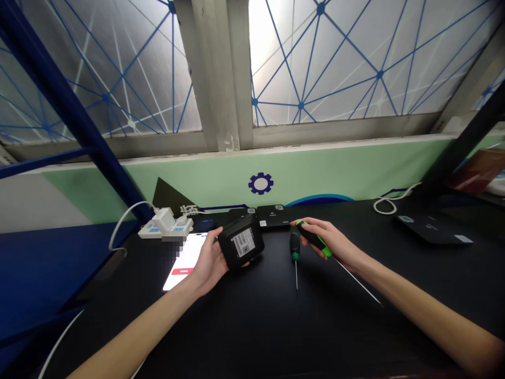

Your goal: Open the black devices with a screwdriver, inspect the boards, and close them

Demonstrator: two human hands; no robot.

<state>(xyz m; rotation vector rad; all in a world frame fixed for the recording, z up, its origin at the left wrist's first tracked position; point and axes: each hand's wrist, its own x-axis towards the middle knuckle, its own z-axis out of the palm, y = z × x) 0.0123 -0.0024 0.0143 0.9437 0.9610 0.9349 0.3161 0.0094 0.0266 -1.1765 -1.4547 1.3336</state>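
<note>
Within the left hand [211,263] a black box [242,242] is held, right hand [330,236] gripping a screwdriver [324,249]

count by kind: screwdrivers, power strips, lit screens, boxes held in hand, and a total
Screwdrivers: 2
Power strip: 1
Lit screen: 1
Held box: 1
Total: 5
</note>
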